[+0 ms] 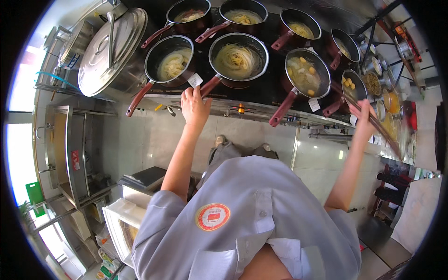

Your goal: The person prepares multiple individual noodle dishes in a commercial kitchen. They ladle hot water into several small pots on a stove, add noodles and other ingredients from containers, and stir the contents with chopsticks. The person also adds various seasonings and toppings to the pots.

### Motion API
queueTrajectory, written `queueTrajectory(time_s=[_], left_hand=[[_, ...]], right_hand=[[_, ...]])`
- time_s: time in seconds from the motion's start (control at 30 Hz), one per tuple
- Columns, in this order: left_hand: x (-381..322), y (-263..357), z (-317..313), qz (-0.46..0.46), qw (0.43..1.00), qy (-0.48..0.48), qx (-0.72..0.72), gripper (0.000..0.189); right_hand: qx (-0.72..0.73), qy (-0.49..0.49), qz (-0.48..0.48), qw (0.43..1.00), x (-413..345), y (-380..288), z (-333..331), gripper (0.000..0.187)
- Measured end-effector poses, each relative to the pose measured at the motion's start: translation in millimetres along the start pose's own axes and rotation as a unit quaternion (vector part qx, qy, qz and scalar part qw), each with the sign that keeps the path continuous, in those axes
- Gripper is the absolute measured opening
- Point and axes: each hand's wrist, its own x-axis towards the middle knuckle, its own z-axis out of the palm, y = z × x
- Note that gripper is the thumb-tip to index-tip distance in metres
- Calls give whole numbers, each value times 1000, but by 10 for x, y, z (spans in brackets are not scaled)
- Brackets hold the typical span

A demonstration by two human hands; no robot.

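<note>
My left hand is at the stove's front edge, its fingertips at a small paper slip beside the handle of a saucepan of noodles; whether it grips the slip is unclear. Another noodle saucepan stands to its left. On the right, my right hand holds long chopsticks by a small saucepan with yellowish balls. Between the hands stands a saucepan of broth with balls and pale pieces. Several more saucepans, among them one with noodles, fill the back row.
A large lidded steel pot stands left of the black cooktop. Ingredient containers, one with orange contents, crowd the far right. A white paper slip lies at the cooktop's front. A steel sink unit is at the left.
</note>
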Motion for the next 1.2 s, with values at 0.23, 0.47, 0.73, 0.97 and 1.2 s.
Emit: queueTrajectory(time_s=[0.23, 0.47, 0.73, 0.97, 1.2], left_hand=[[178, -490, 162, 16, 983, -181, -26, 32], [166, -559, 171, 19, 981, -183, -59, 32], [158, -586, 177, 5, 982, -182, -43, 31], [145, -534, 140, 14, 983, -177, -35, 35], [191, -447, 130, -32, 979, -202, -13, 41]], right_hand=[[15, -142, -63, 988, -681, 214, 2331, 27], [-66, -172, -122, 975, -757, 64, 2235, 22], [-47, -193, -69, 978, -847, -249, 2220, 15], [-36, -214, -243, 945, -831, -135, 2368, 15], [-28, -179, -124, 976, -684, 7, 1969, 22]])
